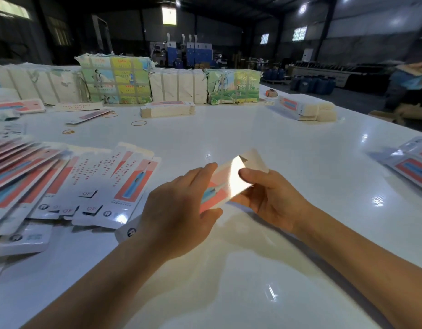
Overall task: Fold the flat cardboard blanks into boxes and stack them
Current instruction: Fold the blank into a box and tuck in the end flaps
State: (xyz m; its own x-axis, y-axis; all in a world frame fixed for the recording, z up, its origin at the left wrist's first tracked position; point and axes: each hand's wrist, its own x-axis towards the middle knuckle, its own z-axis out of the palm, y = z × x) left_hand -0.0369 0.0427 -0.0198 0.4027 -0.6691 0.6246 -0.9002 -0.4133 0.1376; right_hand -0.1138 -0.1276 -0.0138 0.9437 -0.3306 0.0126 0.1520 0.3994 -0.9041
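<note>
A white and coral cardboard blank (229, 184) with a blue toothbrush print hangs above the white table (252, 129), held between both hands. My left hand (179, 210) grips its near end, fingers over the top and thumb below. My right hand (269, 198) pinches the far end, where a plain flap (255, 160) sticks up. Several flat blanks (86, 186) lie fanned out on the left. Folded boxes (413, 162) lie at the right edge.
Wrapped paper bundles (117, 79) line the table's far side. A banded stack of blanks (167, 109) and another stack (304, 108) lie before them. Rubber bands (138, 123) are scattered at the back left. The right table edge drops to the warehouse floor.
</note>
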